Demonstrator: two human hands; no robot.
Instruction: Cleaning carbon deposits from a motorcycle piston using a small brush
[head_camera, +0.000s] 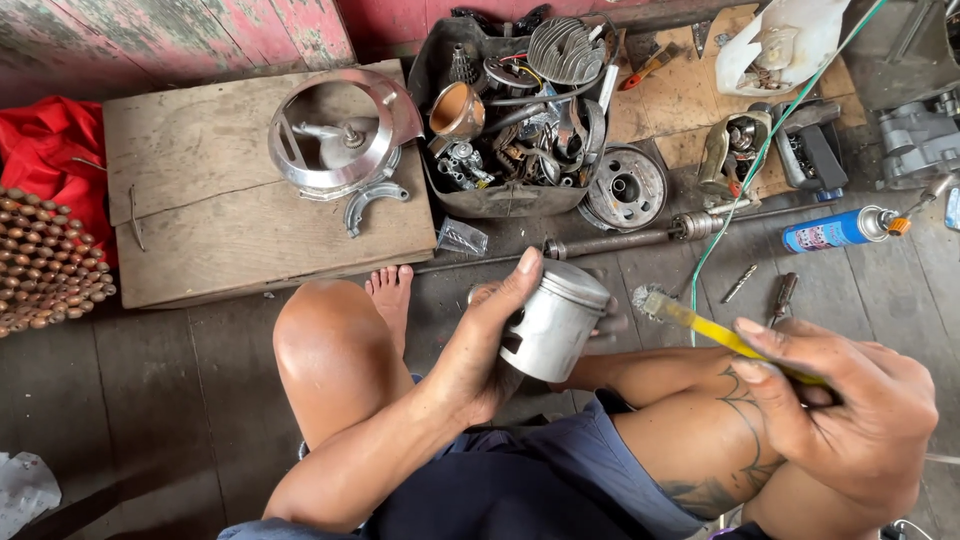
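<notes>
Your left hand (480, 345) covers the near side of the piston (555, 320), so its skirt there can't be read. Your right hand (850, 400) hides the toothbrush (700, 325) handle's end. The far bin (510, 110) is a tangle; its small parts blur together. The red cloth (50, 150) and the grey casing (920, 135) run off the left and right edges.

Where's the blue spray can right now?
The blue spray can lies on the floor at the head view's right, beyond the right hand, near the green cable.

Bare floor (120, 420) lies open near left; far ahead, a parts bin (510, 190) and a long shaft (610, 242) (lying crosswise) block passage.
</notes>
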